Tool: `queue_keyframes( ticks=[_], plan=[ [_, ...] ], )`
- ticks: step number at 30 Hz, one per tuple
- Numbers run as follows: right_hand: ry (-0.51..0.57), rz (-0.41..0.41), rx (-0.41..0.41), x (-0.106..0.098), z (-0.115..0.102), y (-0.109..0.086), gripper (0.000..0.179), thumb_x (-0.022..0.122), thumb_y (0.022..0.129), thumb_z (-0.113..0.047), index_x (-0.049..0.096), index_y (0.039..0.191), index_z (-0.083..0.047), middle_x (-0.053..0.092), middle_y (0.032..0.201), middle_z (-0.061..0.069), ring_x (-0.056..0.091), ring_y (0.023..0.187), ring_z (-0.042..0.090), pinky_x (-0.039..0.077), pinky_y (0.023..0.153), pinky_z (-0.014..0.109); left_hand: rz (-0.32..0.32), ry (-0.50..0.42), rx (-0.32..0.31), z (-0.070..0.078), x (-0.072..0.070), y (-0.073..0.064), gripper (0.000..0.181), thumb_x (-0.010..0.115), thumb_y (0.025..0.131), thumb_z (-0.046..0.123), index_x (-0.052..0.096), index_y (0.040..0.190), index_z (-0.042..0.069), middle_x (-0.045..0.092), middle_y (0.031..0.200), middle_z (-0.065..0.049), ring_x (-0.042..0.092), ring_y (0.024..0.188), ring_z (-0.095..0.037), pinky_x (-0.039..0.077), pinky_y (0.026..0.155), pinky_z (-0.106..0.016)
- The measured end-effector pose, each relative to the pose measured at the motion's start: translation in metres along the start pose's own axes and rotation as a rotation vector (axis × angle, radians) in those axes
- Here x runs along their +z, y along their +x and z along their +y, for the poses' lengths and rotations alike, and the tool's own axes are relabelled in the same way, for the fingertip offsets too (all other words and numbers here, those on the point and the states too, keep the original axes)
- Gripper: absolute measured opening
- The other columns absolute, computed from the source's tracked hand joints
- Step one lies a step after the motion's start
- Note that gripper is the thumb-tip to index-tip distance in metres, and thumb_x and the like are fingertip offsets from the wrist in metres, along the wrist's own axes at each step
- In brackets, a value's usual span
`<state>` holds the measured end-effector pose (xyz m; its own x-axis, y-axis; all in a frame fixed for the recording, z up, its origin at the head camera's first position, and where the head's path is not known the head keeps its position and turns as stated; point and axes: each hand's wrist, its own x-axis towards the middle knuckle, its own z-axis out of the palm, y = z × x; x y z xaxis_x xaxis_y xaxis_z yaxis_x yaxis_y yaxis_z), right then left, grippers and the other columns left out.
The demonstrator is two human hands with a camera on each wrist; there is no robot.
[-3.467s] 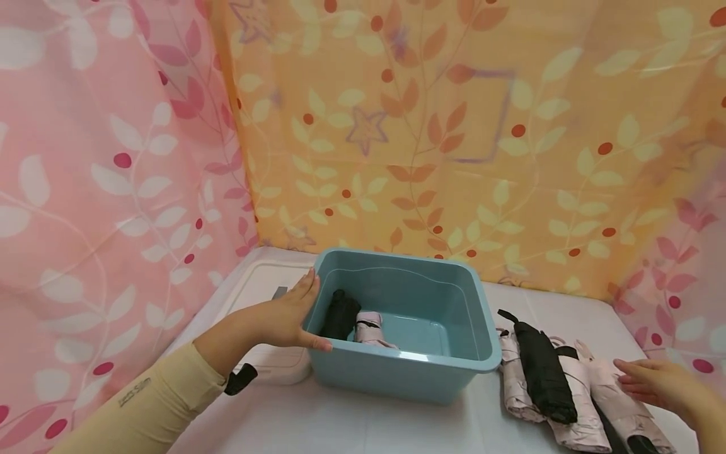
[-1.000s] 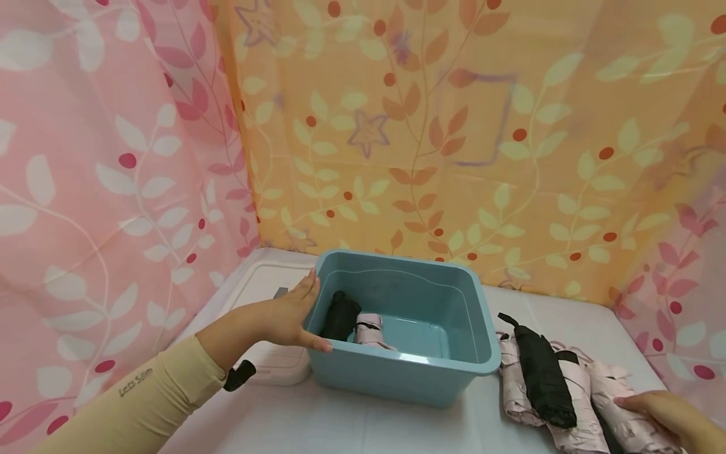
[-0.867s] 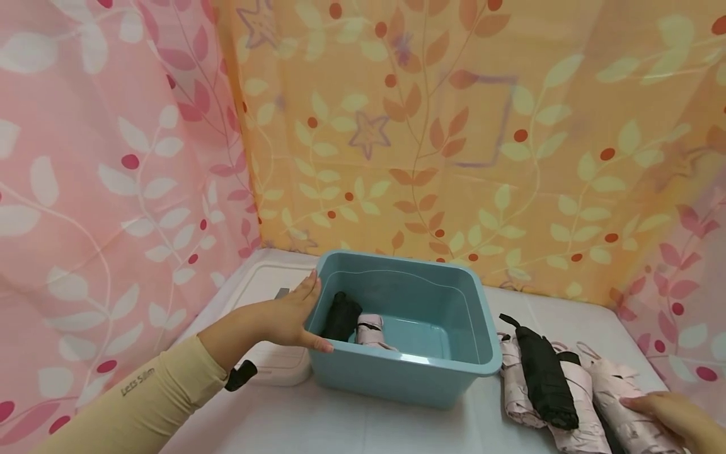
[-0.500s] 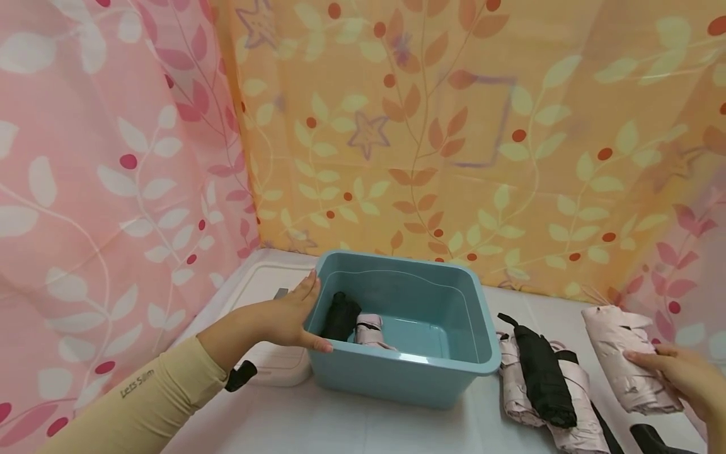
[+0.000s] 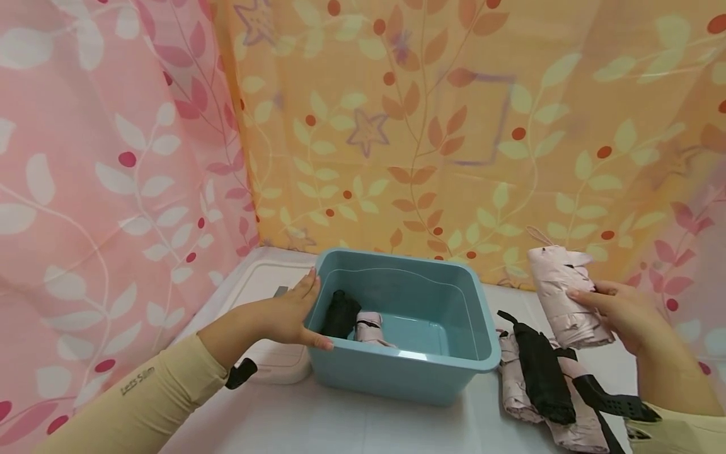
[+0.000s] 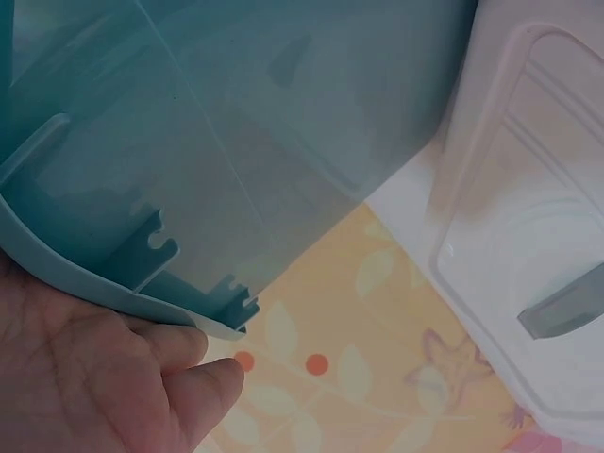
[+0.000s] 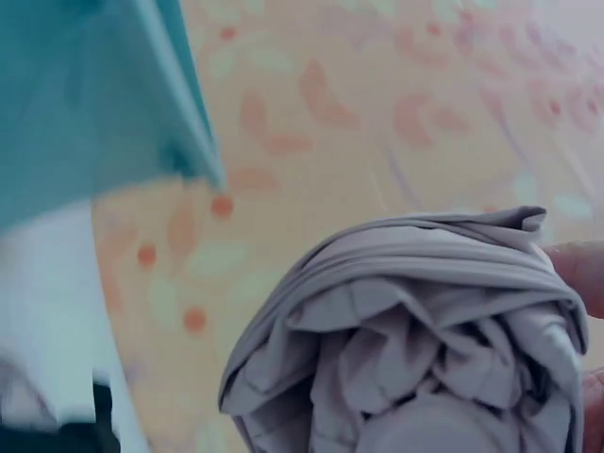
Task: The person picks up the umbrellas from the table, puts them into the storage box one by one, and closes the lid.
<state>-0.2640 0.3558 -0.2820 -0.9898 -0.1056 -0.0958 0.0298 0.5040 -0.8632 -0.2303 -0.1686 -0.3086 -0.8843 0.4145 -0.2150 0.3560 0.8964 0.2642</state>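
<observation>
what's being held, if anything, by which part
Right hand holds a rolled pale pink fabric umbrella around its middle; left hand touches a rectangular blue plastic bin's rim.

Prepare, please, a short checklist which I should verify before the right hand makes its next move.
1. Right hand grips the pink bundle: ok, held clear of the pile.
2. Left hand touches the blue bin: ok, at its left rim.
3. Bin uncovered: ok, the white lid lies to its left.
4. Free floor inside: ok, the black bundle and smaller-looking pink roll lie toward the left.
5. Held bundle above the bin: not ok, it is to the right.
6. Its strap fastened: cannot tell.
</observation>
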Motion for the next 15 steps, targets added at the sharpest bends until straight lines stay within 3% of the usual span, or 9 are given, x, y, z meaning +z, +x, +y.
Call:
queue_keyframes(
  ticks=[4,8,15],
  plan=[
    [-0.002,-0.020,-0.068,0.025,-0.027,0.013,0.055,0.053,0.093,-0.028,0.036,0.125,0.015,0.054,0.085,-0.009,0.058,0.073,0.009,0.053,0.065,0.031,0.000,-0.006,-0.001,0.000,0.000,0.000,0.129,0.056,0.061,0.077,-0.006,0.145,0.001,-0.018,0.151,-0.012,-0.008,0.139,-0.029,0.017,0.107,-0.051],
    [-0.013,-0.056,-0.125,0.048,-0.048,0.022,0.056,0.055,0.092,-0.025,0.033,0.129,0.012,0.051,0.094,-0.003,0.055,0.079,0.007,0.052,0.069,0.029,-0.002,-0.009,0.001,0.000,0.000,0.001,0.129,0.056,0.061,0.077,-0.007,0.145,0.001,-0.018,0.151,-0.012,-0.009,0.139,-0.029,0.017,0.107,-0.050],
    [0.042,-0.145,-0.154,0.087,-0.081,0.032,0.063,0.057,0.090,-0.022,0.029,0.135,0.011,0.050,0.104,0.007,0.056,0.085,0.011,0.051,0.073,0.030,0.000,-0.004,0.004,0.001,-0.001,-0.001,0.129,0.056,0.061,0.077,-0.006,0.145,0.001,-0.018,0.151,-0.013,-0.009,0.139,-0.028,0.017,0.108,-0.050]
  ],
)
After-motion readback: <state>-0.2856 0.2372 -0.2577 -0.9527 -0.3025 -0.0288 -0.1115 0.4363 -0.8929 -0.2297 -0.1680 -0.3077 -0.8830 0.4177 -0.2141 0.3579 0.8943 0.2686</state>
